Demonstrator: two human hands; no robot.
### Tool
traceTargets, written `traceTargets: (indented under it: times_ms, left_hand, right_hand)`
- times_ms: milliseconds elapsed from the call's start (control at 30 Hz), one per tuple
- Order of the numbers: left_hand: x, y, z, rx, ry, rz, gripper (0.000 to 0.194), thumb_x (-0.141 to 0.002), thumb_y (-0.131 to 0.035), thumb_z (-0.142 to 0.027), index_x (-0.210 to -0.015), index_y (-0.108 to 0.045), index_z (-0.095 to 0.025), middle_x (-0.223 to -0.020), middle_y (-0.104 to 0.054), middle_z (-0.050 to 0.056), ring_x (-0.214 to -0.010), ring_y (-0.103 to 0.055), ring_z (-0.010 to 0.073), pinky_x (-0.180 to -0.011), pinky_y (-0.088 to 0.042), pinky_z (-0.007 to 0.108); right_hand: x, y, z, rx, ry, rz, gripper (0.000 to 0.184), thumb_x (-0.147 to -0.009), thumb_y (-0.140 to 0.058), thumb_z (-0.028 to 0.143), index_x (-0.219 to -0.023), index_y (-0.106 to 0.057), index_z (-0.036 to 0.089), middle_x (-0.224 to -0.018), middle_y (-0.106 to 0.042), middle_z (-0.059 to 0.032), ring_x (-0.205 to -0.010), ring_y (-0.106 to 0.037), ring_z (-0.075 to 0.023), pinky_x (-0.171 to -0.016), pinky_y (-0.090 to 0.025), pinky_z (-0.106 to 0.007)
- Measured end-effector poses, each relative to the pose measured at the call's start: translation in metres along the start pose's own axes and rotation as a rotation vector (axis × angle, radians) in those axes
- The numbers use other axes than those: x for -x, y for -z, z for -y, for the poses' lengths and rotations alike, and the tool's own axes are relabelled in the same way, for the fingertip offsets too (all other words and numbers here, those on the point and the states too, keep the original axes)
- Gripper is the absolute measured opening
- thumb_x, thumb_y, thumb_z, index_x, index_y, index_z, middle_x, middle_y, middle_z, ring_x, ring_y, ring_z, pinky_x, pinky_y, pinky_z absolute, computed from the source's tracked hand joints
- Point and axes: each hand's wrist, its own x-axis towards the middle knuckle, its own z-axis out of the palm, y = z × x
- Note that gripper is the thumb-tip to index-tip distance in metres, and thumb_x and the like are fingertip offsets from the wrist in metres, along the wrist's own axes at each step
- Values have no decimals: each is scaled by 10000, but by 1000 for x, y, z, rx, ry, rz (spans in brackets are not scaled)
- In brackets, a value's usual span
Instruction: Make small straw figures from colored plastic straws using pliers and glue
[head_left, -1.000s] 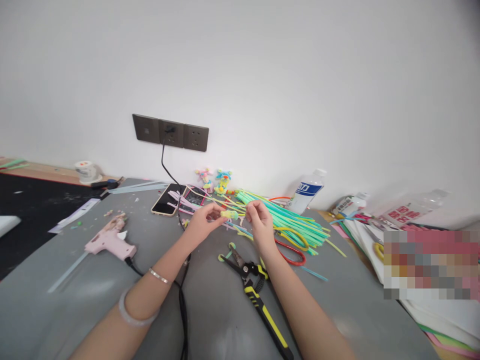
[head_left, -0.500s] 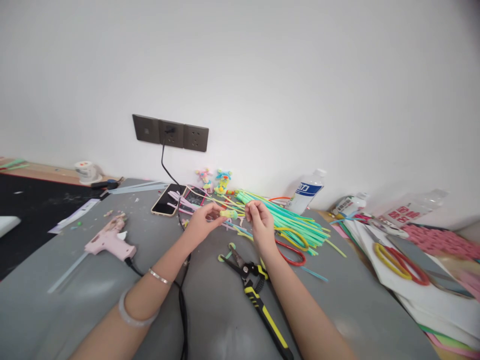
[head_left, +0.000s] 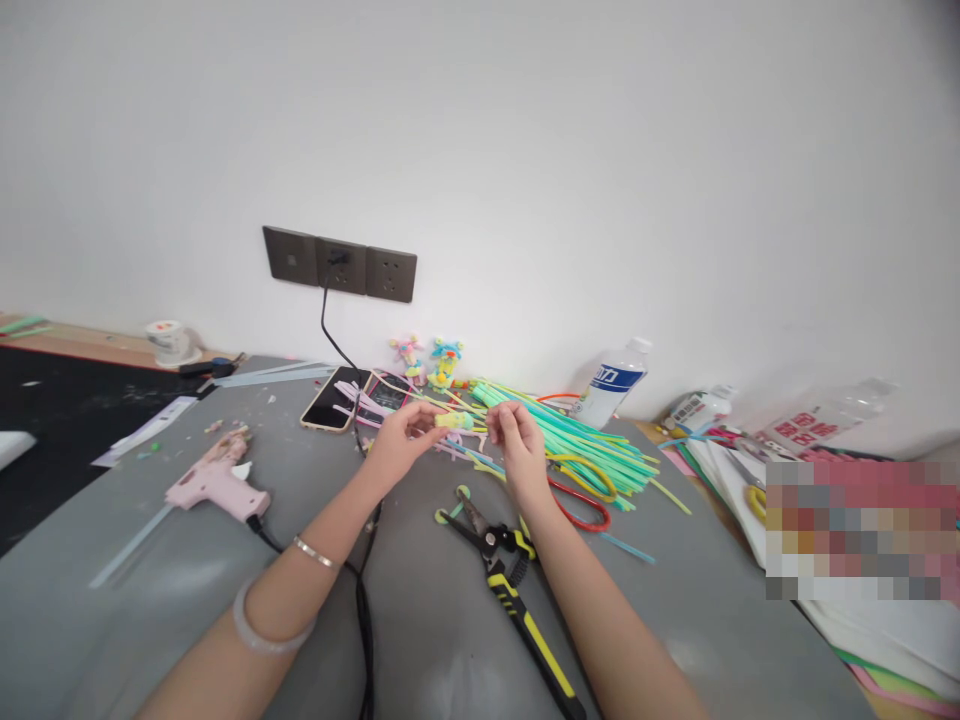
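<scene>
My left hand (head_left: 405,440) pinches a small yellow-green pipe-cleaner piece (head_left: 455,421) above the middle of the table, its free end towards the right. My right hand (head_left: 520,445) is just right of the piece, apart from it. Its thumb and fingers are pressed together; whether anything is between them is too small to make out. Behind it lies a bundle of green and teal pipe cleaners (head_left: 592,445). Yellow-and-black pliers (head_left: 529,620) rest on the table below my hands, by a small green piece with round ends (head_left: 463,492).
A pink glue gun (head_left: 221,483) lies at left, its black cable (head_left: 364,610) crossing the table. Further back are a phone (head_left: 334,402), two small pipe-cleaner figures (head_left: 445,364) and a water bottle (head_left: 611,385). Red-and-yellow scissors handles (head_left: 581,510) lie beside my right wrist.
My left hand and the yellow-green piece have shifted slightly left, and the piece looks turned a little. My right hand has barely moved, still pinched.
</scene>
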Motion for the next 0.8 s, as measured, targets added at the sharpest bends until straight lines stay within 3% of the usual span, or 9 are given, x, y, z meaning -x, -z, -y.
traceTargets:
  times_ms: [200, 367, 800]
  left_hand:
    - [1, 0, -4, -47, -35, 14, 263, -747, -698, -345, -931, -651, -163, -860, -725, 55, -779, -666, 176, -663, -484, 250]
    - [2, 0, -5, -66, -43, 28, 262, -762, -682, -355, -940, -650, -166, -861, -728, 52, -763, -665, 173, -659, -492, 254]
    - [3, -1, -6, -134, -76, 38, 227, -784, -667, -337, -938, -664, -170, -853, -734, 52, -759, -669, 177, -671, -504, 262]
  right_hand:
    - [2, -4, -3, -4, -147, 113, 311, -774, -685, 472, -912, -573, 216, -712, -498, 32, -541, -405, -104, -498, -334, -242]
    - [3, -5, -3, 27, -148, 208, 327, -784, -668, 483, -955, -590, 215, -752, -505, 27, -530, -394, -95, -478, -317, -235]
    - [5, -5, -7, 53, -121, 234, 319, -794, -670, 469, -969, -577, 220, -788, -515, 25, -545, -393, -97, -467, -312, -228]
